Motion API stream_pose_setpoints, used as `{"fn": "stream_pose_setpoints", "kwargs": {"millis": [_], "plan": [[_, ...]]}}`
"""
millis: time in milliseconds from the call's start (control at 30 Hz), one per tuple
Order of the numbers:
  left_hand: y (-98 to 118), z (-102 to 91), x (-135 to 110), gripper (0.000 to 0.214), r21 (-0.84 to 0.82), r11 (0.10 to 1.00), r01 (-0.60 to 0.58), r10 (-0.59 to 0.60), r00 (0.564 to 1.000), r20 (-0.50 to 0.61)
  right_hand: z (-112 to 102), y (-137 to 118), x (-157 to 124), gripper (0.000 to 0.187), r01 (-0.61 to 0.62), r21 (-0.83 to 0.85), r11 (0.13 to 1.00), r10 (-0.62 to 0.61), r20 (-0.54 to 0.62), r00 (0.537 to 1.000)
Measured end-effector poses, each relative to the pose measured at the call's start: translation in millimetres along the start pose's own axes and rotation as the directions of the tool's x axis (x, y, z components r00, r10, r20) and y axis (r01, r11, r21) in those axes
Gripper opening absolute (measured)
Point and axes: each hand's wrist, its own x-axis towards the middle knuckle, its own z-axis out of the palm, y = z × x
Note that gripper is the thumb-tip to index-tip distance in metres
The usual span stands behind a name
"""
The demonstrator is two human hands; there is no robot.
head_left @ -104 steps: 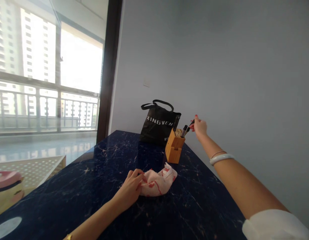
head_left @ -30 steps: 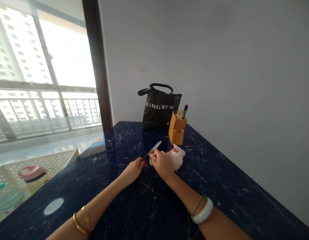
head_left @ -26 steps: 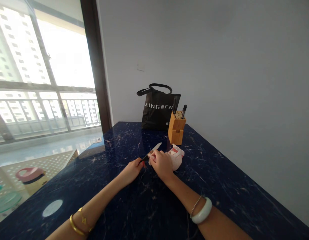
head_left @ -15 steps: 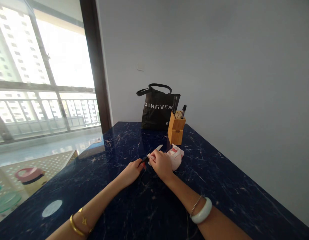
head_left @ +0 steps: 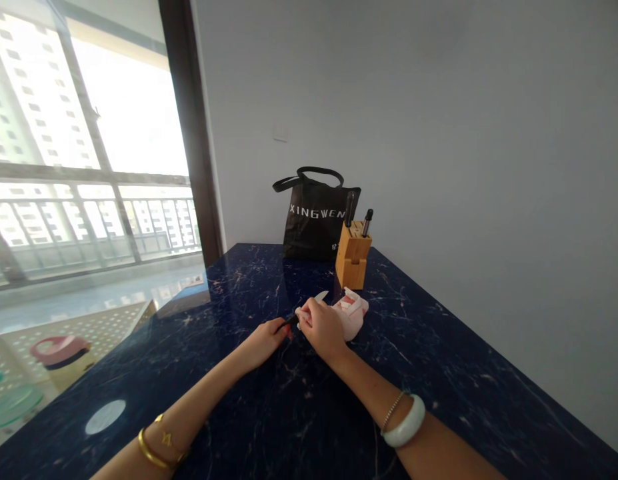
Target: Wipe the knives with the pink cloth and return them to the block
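A knife (head_left: 321, 295) with a black handle and a pale blade is held low over the dark blue marbled table (head_left: 289, 413). My left hand (head_left: 267, 339) is closed around the end of its handle. Across the knife, my right hand (head_left: 323, 325) pinches a pink and white cloth (head_left: 355, 312) against the handle near the blade. The rest of the cloth hangs or lies bunched to the right of that hand. Only the blade's tip part shows beyond my right fingers; its lower part is hidden.
Behind my hands stands a wooden knife block (head_left: 353, 257) with black-handled tools in it. A black tote bag (head_left: 313, 223) leans by the grey wall (head_left: 439, 133). Left of the table are a perforated beige surface (head_left: 123, 327), a pink-lidded bottle (head_left: 61, 353) and a green-lidded container (head_left: 13, 403).
The knife has shifted slightly up and right, with less blade showing past my right fingers. Both hands stay nearly in place and keep their hold.
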Motion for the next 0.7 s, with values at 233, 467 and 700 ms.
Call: {"fn": "stream_pose_setpoints", "kwargs": {"millis": [233, 467, 700], "plan": [[-6.8, 0.7, 0.9, 0.036, -0.077, 0.997, -0.028, 0.031, 0.999, 0.033, -4.6, 15.4, 7.0, 0.017, -0.102, 0.067, 0.993, 0.108, -0.098, 0.989], [-6.4, -1.1, -0.3, 0.039, -0.150, 0.989, -0.009, 0.023, 0.995, 0.097, -1.2, 45.3, 15.9, 0.017, -0.259, 0.222, 0.940, 0.300, -0.172, 0.938], [-19.5, 3.5, 6.2, 0.042, -0.302, 0.951, 0.067, -0.018, 0.986, 0.163, 0.0, 49.2, 15.7, 0.015, -0.283, 0.258, 0.924, 0.332, -0.171, 0.927]]}}
